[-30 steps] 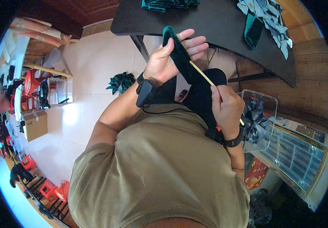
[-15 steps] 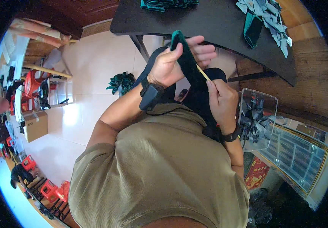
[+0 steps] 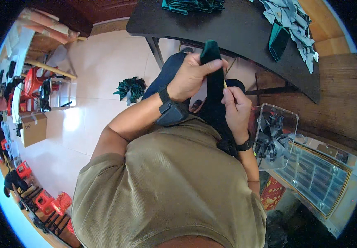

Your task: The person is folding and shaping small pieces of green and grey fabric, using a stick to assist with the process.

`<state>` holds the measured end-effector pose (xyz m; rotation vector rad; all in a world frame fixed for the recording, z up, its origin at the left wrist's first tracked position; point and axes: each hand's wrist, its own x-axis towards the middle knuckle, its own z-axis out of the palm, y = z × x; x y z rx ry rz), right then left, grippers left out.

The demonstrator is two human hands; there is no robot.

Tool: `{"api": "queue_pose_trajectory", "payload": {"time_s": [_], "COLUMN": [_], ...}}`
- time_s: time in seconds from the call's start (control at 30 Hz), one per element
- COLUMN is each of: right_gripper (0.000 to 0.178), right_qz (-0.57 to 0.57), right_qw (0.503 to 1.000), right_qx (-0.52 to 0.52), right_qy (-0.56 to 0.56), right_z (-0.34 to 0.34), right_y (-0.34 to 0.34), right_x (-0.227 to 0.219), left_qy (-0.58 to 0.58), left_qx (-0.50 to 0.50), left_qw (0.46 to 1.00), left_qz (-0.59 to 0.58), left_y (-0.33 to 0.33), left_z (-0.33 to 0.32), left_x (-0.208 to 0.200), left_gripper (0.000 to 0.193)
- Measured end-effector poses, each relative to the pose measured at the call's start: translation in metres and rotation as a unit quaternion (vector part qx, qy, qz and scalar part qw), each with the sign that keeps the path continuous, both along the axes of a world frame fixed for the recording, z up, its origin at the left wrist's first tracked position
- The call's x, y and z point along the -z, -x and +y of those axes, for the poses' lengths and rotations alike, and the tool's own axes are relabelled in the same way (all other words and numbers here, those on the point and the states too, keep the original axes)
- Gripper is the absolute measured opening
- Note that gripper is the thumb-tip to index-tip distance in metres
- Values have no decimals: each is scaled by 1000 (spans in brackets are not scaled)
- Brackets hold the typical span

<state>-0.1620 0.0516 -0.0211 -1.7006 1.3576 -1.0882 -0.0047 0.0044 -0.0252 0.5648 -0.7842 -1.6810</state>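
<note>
The left hand (image 3: 191, 77) clasps a green velvet strip (image 3: 215, 87); the right hand (image 3: 237, 106) pinches a thin stick (image 3: 225, 84) (seemingly inserting it); pushing needs steady support.

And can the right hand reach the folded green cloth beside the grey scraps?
Probably yes: the folded green cloth lies mostly uncovered on the dark table, with nothing in front, though the right hand is busy with a thin stick.

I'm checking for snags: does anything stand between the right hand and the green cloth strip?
Nothing visible blocks it: only a short piece of the thin stick, held by the right hand, shows beside the green cloth strip.
</note>
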Motion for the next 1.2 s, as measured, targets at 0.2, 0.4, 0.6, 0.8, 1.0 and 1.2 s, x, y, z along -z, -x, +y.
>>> {"api": "queue_pose_trajectory", "payload": {"time_s": [0.2,0.4,0.6,0.8,1.0,1.2], "right_gripper": [12,12,13,11,10,10], "right_qz": [15,-72,-44,35,31,-53], "right_qw": [998,997,999,993,993,998], "right_qx": [-46,-8,-24,-76,-58,0], "right_qy": [26,-34,-1,85,94,24], "right_z": [-7,-2,-4,-6,-4,0], "right_y": [1,1,-1,1,0,4], "right_x": [0,-1,3,-5,-10,1], "left_qy": [54,51,55,116,83,72], "left_qx": [86,-17,-87,-107,-58,-94], "left_qw": [980,998,995,985,990,991], "left_qz": [-168,-37,7,-66,-99,-67], "left_y": [-2,1,3,4,6,7], "left_z": [-2,0,-7,-5,-2,4], "left_x": [-4,-20,-18,-28,-33,-22], "left_gripper": [13,16,10,8,8,11]}}
